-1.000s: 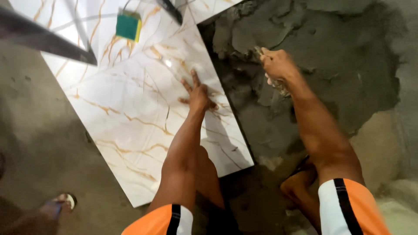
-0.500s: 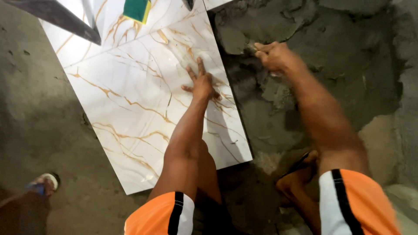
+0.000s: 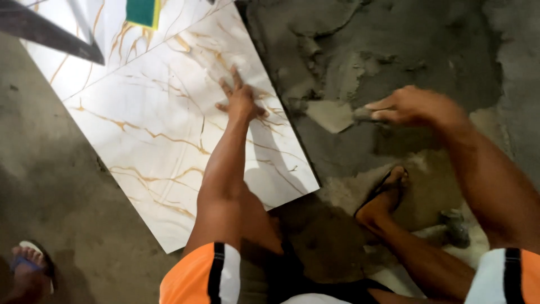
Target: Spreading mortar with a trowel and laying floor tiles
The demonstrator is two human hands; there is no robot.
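Trowel (image 3: 337, 115) in the right hand (image 3: 413, 107) — its flat grey blade rests on the wet grey mortar bed (image 3: 382, 50), just beside the right edge of the white marble-patterned tile (image 3: 169, 141), with the fingers wrapped tight about the handle. The left hand (image 3: 241, 102) lies flat on that tile near its right edge, fingers spread wide and holding nothing. A green and yellow sponge (image 3: 143, 12) sits on the neighbouring tile (image 3: 67, 67) at the top — and the person's sandalled foot (image 3: 382, 197) stands on the mortar below the trowel.
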